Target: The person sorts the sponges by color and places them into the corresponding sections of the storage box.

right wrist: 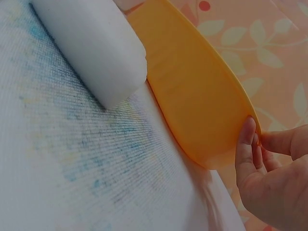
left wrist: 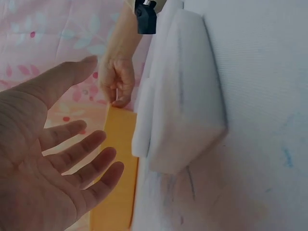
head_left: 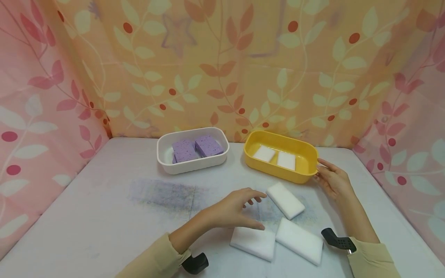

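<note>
My right hand (head_left: 334, 180) pinches the right end of a yellow plastic bin (head_left: 271, 170) at its rim, fingers and thumb on either side of the wall (right wrist: 207, 96). Two white sponges (head_left: 265, 153) lie inside that bin. My left hand (head_left: 236, 208) reaches over the table with nothing in it, fingers spread and thumb apart. Close by its fingertips lies one white sponge (head_left: 286, 200); a second white sponge (head_left: 253, 244) is below its thumb, and a third white sponge (head_left: 299, 241) sits to the right of that one.
A white bin (head_left: 191, 168) holding purple sponges (head_left: 185, 150) stands at the back left of the yellow one. Bluish smudges (head_left: 163, 195) mark the white tabletop (head_left: 94, 224). Patterned curtains (head_left: 222, 69) enclose the table at the back and sides.
</note>
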`<state>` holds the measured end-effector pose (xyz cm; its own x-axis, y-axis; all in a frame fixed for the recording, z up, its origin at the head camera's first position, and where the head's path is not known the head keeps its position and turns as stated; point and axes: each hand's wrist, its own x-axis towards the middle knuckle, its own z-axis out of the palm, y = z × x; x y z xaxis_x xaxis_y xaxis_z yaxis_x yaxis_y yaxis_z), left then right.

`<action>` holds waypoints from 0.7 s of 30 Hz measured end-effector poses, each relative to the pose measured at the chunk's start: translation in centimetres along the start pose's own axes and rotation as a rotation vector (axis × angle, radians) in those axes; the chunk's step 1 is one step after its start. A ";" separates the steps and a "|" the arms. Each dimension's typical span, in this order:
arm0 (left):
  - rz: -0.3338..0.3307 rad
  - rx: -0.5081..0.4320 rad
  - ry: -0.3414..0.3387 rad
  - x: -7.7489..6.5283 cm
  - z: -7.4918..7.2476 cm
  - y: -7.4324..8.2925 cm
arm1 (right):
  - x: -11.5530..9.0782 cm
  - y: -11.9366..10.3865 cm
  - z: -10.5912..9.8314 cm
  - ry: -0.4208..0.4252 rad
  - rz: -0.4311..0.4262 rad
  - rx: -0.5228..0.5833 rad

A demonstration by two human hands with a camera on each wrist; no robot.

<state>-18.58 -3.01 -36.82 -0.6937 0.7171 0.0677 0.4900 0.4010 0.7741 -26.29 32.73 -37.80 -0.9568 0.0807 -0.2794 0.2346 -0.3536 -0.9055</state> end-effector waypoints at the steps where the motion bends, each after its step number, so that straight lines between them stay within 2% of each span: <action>1: 0.000 -0.002 -0.005 -0.1 0.1 -0.1 | 0.0 0.0 0.0 -0.002 -0.002 0.002; 8: 0.059 0.016 -0.040 -0.6 0.5 -0.6 | 0.1 0.0 -0.1 0.001 -0.008 0.002; 14: 0.048 -0.001 -0.079 -0.7 1.1 -0.9 | 0.1 0.1 0.0 -0.004 -0.008 0.000; 21: 0.037 0.029 -0.123 -0.5 1.7 -1.1 | 0.2 0.1 0.1 -0.027 -0.018 0.010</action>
<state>-17.94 -2.84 -38.80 -0.6059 0.7954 0.0164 0.5300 0.3883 0.7539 -26.43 32.66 -37.87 -0.9653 0.0619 -0.2538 0.2152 -0.3621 -0.9070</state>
